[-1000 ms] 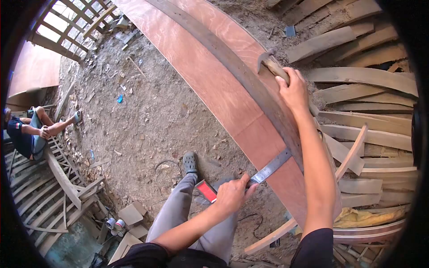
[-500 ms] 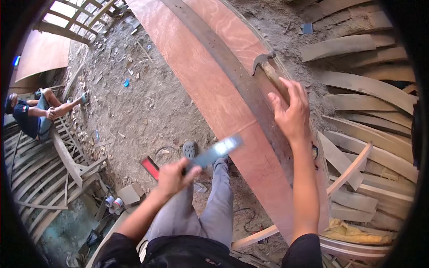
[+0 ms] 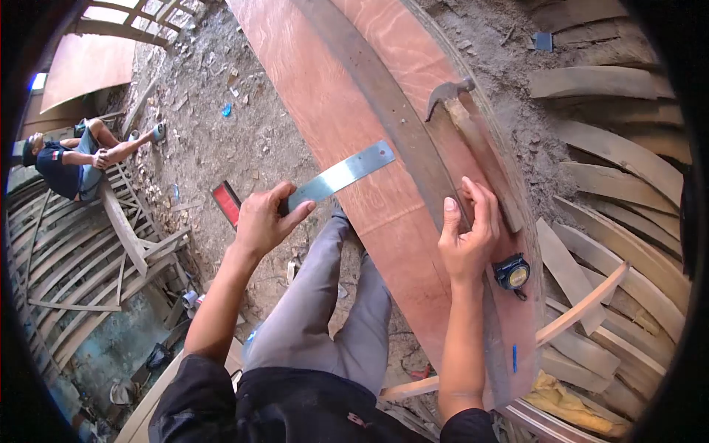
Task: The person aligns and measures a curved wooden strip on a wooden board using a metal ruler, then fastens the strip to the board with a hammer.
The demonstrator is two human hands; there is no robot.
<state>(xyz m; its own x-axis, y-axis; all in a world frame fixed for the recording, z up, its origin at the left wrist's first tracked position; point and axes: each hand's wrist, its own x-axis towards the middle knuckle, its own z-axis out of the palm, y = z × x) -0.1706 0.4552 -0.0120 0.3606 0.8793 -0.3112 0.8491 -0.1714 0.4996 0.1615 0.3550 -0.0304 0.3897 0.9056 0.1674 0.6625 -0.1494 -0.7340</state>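
Observation:
My left hand [image 3: 264, 221] is closed around a try square, gripping it near its red and black stock [image 3: 227, 204]. The square's steel blade [image 3: 351, 173] reaches right, over the reddish plywood sheet [image 3: 340, 133] to the long dark wooden strip [image 3: 377, 81]. By that strip is my right hand [image 3: 470, 240], thumb and fingers apart; whether its fingertips touch the wood I cannot tell. Beyond it lies a claw hammer [image 3: 484, 140], head pointing away. A black tape measure [image 3: 512, 274] and a blue pen [image 3: 515, 358] rest on the plywood closer to me.
Curved wooden ribs [image 3: 605, 177] are stacked at the right, beside a yellow cloth [image 3: 569, 402]. At left, a person [image 3: 70, 166] sits on a slatted wooden frame [image 3: 81, 244]. Debris litters the dirt ground [image 3: 214, 81] beside the plywood.
The try square has swung up and forward, its blade now over the plywood. My right hand has drawn back from the hammer handle toward me. The tape measure and pen show more fully.

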